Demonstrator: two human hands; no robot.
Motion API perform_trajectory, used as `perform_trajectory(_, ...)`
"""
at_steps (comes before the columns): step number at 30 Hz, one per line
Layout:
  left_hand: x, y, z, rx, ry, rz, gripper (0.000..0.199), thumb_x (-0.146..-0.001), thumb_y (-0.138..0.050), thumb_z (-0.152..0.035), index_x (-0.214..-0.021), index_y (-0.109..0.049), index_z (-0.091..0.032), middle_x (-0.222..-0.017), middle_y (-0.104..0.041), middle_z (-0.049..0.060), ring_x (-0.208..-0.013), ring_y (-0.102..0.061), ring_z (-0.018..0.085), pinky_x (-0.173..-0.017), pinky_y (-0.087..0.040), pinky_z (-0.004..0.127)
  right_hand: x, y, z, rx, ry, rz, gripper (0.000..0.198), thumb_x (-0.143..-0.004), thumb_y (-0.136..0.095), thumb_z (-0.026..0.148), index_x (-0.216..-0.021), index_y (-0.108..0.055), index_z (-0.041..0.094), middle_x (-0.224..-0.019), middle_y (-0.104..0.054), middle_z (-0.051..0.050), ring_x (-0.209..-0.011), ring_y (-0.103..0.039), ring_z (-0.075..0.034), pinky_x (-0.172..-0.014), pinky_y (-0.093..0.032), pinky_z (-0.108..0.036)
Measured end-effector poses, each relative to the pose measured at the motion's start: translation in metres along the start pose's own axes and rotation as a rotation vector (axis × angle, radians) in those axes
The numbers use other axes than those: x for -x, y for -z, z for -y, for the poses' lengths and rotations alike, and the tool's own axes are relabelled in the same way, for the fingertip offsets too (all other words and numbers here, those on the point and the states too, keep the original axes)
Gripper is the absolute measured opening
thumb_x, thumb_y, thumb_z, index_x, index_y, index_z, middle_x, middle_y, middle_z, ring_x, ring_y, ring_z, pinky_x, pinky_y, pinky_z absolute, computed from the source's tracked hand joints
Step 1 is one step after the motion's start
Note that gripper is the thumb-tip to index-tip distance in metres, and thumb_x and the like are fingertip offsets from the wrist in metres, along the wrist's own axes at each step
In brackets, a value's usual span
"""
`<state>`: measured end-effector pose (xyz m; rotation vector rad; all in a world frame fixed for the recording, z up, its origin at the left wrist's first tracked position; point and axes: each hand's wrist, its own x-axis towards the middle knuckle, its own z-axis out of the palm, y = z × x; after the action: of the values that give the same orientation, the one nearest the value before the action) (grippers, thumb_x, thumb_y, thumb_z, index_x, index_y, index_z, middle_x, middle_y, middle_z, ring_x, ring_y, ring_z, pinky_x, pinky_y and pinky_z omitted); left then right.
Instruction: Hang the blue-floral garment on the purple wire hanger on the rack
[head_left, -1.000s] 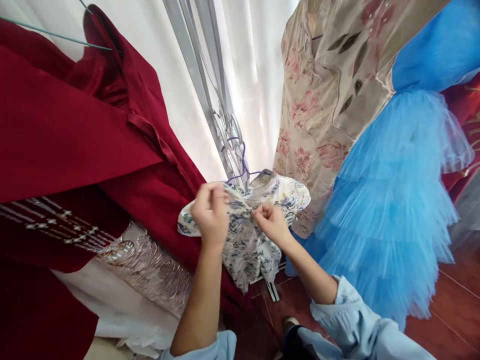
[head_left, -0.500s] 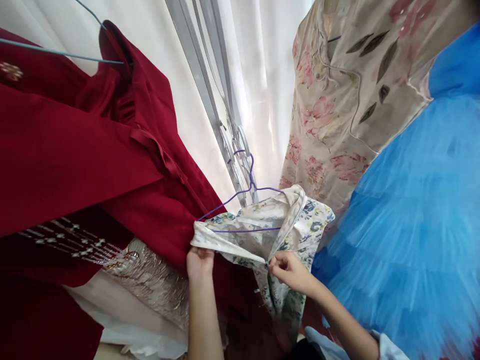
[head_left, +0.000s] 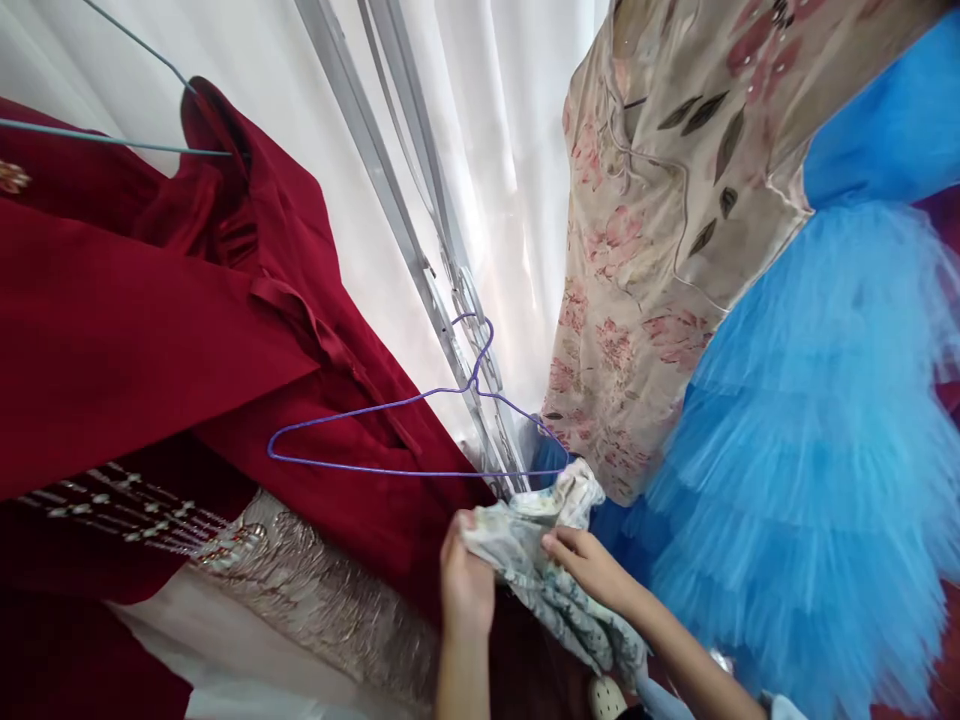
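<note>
A white floral dress (head_left: 559, 605) with blue and green print is bunched between my two hands, just below a purple wire hanger (head_left: 390, 469). My left hand (head_left: 468, 578) is closed on the dress's left edge. Farther right, my right hand (head_left: 589, 568) pinches the fabric near its middle. The hanger's left arm is bare. At its right tip, a gathered piece of the dress touches or hangs from the wire; I cannot tell which. The hanger's hook is caught on a grey metal frame (head_left: 420, 225).
A dark red garment (head_left: 150, 310) hangs at left on a teal hanger, with a textured silvery fabric (head_left: 337, 580) below. To the right hang a beige floral dress (head_left: 611, 300) and a blue tiered tulle dress (head_left: 810, 430). White curtains (head_left: 510, 140) form the back.
The white floral dress has come off the hanger's left arm and moved down. My left hand has shifted right with it, nearer my right hand. The bare hanger wire now shows.
</note>
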<state>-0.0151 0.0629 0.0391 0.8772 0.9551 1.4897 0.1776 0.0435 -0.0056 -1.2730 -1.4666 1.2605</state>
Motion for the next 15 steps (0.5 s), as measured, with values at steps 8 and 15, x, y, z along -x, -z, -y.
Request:
perform_trajectory(8, 0.061, -0.083, -0.015, -0.711, -0.158, 0.698, 0.02, -0.095, -0.051, -0.031, -0.104, -0.068, -0.024, -0.096, -0.067, 0.006, -0.093, -0.061, 0.022, -0.089, -0.049, 0.035, 0.031, 0.018, 0.032, -0.792, -0.285, 0.127, 0.054, -0.081, -0.054, 0.071, -0.069, -0.061, 0.019, -0.072, -0.063, -0.004, -0.076, -0.062, -0.021, -0.078, -0.05, -0.034)
perform_trajectory(15, 0.048, -0.041, 0.019, -0.621, 0.139, 0.829, 0.045, -0.091, -0.056, -0.05, -0.128, -0.061, -0.025, -0.129, -0.06, 0.01, -0.124, -0.053, 0.029, -0.108, -0.038, 0.044, 0.057, 0.065, 0.048, -0.482, -0.19, 0.394, 0.012, -0.07, -0.073, 0.024, -0.077, -0.071, 0.014, -0.067, -0.062, 0.001, -0.061, -0.052, -0.012, -0.063, -0.041, -0.022)
